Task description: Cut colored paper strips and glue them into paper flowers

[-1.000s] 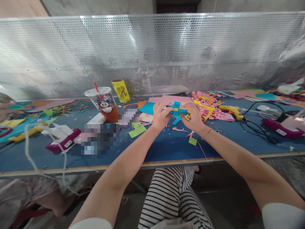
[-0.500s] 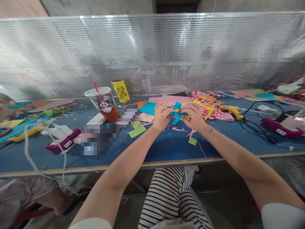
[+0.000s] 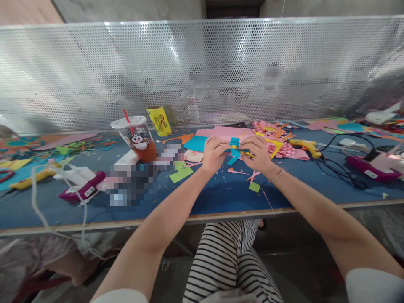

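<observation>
- Head view: your left hand (image 3: 215, 155) and right hand (image 3: 257, 155) are close together, each pinching one side of the blue paper piece (image 3: 234, 151), held between them over the table (image 3: 221, 202).
- Progress: strips appear crossed at a yellow centre; your fingers hide the side ends, so you can't tell what remains.
- Around: blue sheet (image 3: 194, 143) beside left hand; pink paper curls (image 3: 292, 150) and glue gun (image 3: 307, 146) rightward; cup (image 3: 139, 141) well left.
- Clutter: green scrap (image 3: 254, 187) nearer you.

craft workshop | blue bench (image 3: 221, 200) | paper scraps (image 3: 181, 175) | perforated metal divider (image 3: 151, 63)
</observation>
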The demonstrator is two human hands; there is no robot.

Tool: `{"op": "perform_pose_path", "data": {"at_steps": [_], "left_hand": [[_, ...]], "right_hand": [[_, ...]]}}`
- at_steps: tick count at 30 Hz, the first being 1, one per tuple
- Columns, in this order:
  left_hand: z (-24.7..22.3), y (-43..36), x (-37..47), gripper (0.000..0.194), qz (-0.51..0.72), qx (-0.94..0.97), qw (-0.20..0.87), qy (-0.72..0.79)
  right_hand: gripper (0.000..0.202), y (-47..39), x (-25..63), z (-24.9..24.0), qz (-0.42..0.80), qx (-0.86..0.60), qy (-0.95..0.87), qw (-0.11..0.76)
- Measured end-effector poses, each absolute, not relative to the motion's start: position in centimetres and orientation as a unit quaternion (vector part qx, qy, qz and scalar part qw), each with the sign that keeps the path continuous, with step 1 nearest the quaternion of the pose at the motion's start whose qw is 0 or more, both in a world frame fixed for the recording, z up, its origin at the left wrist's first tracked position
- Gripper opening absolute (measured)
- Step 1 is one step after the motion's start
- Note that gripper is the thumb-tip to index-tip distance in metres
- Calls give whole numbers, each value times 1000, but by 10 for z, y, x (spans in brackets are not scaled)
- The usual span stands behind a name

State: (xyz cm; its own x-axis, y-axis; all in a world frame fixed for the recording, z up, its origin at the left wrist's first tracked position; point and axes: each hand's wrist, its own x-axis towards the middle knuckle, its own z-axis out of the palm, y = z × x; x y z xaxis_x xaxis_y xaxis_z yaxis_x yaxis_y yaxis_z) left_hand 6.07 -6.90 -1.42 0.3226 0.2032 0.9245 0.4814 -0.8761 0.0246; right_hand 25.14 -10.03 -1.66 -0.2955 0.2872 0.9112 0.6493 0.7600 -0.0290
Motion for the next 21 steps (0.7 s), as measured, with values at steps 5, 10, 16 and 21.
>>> {"op": "perform_pose_path", "data": {"at_steps": [5,10,16,21], "left_hand": [[-14,-69,61,17,-541,-801,129,-223],[-13,-69,61,15,-543,-800,124,-225],[-13,-70,62,14,-543,-801,106,-230],[-14,-69,66,10,-537,-807,32,-243]], "right_hand": [[19,-101,251,-17,-148,-308,-782,522],[25,-101,252,-18,-145,-320,-774,527],[23,-101,252,-14,-115,-320,-785,518],[13,-97,252,-11,-46,-308,-790,528]]}}
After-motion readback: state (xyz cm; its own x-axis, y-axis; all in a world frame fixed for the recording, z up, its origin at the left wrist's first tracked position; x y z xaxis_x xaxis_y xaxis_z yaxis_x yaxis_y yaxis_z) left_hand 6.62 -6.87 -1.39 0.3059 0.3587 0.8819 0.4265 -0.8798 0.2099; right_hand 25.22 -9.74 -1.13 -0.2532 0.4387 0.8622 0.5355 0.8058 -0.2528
